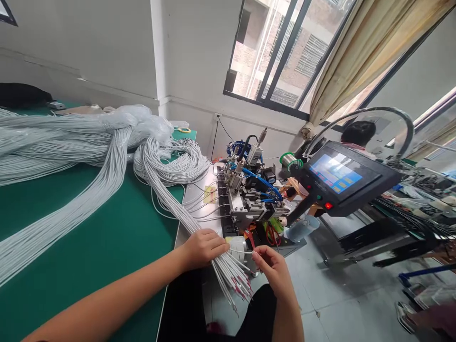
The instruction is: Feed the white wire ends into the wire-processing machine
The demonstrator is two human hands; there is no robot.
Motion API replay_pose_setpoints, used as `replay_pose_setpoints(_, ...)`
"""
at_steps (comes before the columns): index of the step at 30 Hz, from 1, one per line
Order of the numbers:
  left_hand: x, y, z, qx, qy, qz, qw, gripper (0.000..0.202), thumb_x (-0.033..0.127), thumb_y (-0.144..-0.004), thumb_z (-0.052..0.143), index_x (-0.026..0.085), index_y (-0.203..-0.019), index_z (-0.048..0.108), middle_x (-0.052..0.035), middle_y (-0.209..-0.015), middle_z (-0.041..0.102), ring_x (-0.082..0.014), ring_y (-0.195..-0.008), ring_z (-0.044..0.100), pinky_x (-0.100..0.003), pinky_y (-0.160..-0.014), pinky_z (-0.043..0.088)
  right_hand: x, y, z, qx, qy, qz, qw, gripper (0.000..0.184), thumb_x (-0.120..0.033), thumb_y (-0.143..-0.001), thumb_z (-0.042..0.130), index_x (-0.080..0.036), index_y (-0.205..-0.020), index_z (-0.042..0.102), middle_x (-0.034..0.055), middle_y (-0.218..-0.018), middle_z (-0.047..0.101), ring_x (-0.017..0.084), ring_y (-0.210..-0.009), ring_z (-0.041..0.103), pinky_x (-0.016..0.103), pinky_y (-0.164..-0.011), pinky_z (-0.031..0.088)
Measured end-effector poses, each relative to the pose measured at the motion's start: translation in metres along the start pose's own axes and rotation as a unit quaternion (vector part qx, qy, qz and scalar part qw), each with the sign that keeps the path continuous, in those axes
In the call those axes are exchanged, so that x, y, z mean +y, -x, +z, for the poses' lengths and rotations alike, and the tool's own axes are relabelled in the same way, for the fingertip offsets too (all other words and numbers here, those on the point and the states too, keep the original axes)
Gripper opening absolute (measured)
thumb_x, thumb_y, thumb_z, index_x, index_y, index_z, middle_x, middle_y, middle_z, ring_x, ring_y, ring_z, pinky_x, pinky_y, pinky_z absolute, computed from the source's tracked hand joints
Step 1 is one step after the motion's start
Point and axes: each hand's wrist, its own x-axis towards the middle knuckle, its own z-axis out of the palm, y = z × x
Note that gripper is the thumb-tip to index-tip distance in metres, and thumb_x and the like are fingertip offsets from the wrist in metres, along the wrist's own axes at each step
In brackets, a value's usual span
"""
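My left hand [205, 248] rests closed around a bundle of thin white cables [230, 273], close to their loose ends. Those ends fan out over my lap, and several show reddish tips. To the right, the thumb and fingers of my right hand [273, 270] pinch the end of a single white cable [241, 251] drawn out sideways from the bundle; its very tip is hidden by the fingers. Just beyond my hands stands a bench machine [249, 187] with metal cylinders and blue air tubes. Several separate white cables run across a metal plate [194, 195] into its near-left side.
More cable bundles [71, 142], partly in clear plastic, lie on the green table [107, 247]. A touchscreen panel [337, 173] stands right of the machine, near a solder-like wire spool [290, 160]. Red-handled scissors [273, 235] and a clear bucket [302, 229] sit below. Another person [358, 135] is behind the panel.
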Motion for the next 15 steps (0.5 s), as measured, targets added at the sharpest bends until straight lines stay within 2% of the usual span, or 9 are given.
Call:
replay_pose_setpoints(3, -0.002, -0.002, -0.003, -0.010, -0.017, 0.011, 1.000, 0.017, 0.015, -0.091, 0.047, 0.016, -0.103, 0.059, 0.0007, -0.067, 0.062, -0.0115, -0.056, 0.055, -0.025, -0.055, 0.042, 0.011, -0.012, 0.008, 0.063, -0.062, 0.000, 0.996, 0.031, -0.044, -0.073, 0.075, -0.014, -0.078, 0.067, -0.0007, -0.061, 0.056, 0.011, -0.052, 0.046, 0.023, -0.049, 0.035)
replay_pose_setpoints(6, -0.005, 0.000, -0.003, -0.013, -0.030, 0.013, 0.999, 0.016, 0.017, -0.091, 0.048, 0.017, -0.103, 0.059, 0.0046, -0.056, 0.053, -0.0106, -0.048, 0.048, -0.025, -0.048, 0.036, 0.019, -0.024, 0.020, 0.100, -0.112, -0.005, 0.989, 0.031, -0.044, -0.072, 0.076, -0.014, -0.079, 0.069, -0.0004, -0.061, 0.058, 0.009, -0.048, 0.041, 0.022, -0.046, 0.032)
replay_pose_setpoints(11, -0.007, 0.003, 0.003, -0.018, -0.042, -0.009, 0.999, 0.016, 0.021, -0.094, 0.045, 0.017, -0.101, 0.058, 0.0031, -0.058, 0.054, -0.0102, -0.052, 0.051, -0.025, -0.050, 0.038, 0.025, -0.039, 0.037, 0.095, -0.166, -0.009, 0.982, 0.028, -0.043, -0.075, 0.074, -0.016, -0.081, 0.069, -0.0013, -0.062, 0.058, 0.008, -0.046, 0.038, 0.021, -0.043, 0.029)
replay_pose_setpoints(15, -0.009, 0.002, 0.006, -0.024, -0.057, -0.023, 0.998, 0.016, 0.018, -0.095, 0.043, 0.016, -0.099, 0.058, 0.0013, -0.062, 0.057, -0.0115, -0.056, 0.053, -0.025, -0.055, 0.041, 0.026, -0.045, 0.044, 0.097, -0.171, -0.020, 0.980, 0.028, -0.043, -0.077, 0.073, -0.016, -0.085, 0.069, 0.0003, -0.068, 0.061, 0.009, -0.050, 0.044, 0.021, -0.046, 0.033)
